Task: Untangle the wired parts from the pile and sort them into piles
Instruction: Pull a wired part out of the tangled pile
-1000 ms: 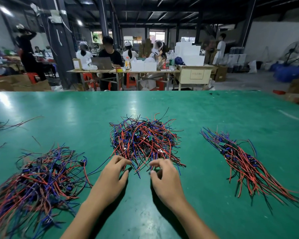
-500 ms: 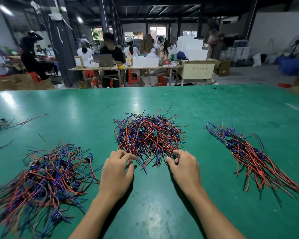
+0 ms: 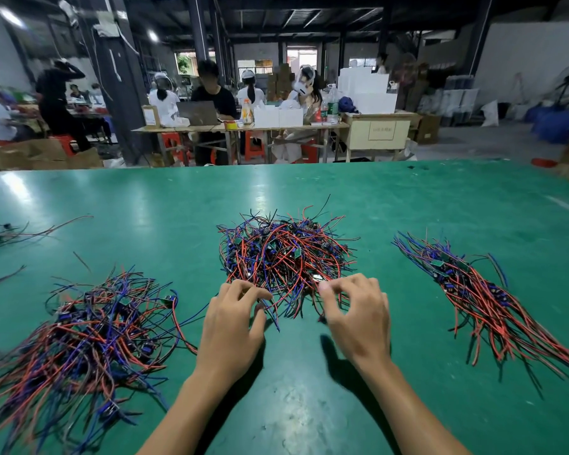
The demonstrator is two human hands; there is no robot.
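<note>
— Green matting (image 3: 309, 198) covers the bench, smooth and glossy. Where is the tangle?

— The middle pile (image 3: 284, 254) sits at its centre: thin red and blue leads knotted round small boards. Since half a second ago both hands have closed in on its near edge.

— Holding anything?

— The right hand (image 3: 355, 310) pinches a small pale part at that edge. The left hand (image 3: 232, 318) curls over loose ends; I cannot tell if it grips. I reckon a pull comes next.

— And the sorted ones?

— A straight bundle (image 3: 483, 297) lies right of the tangle, a looser heap (image 3: 89, 330) left.
</note>
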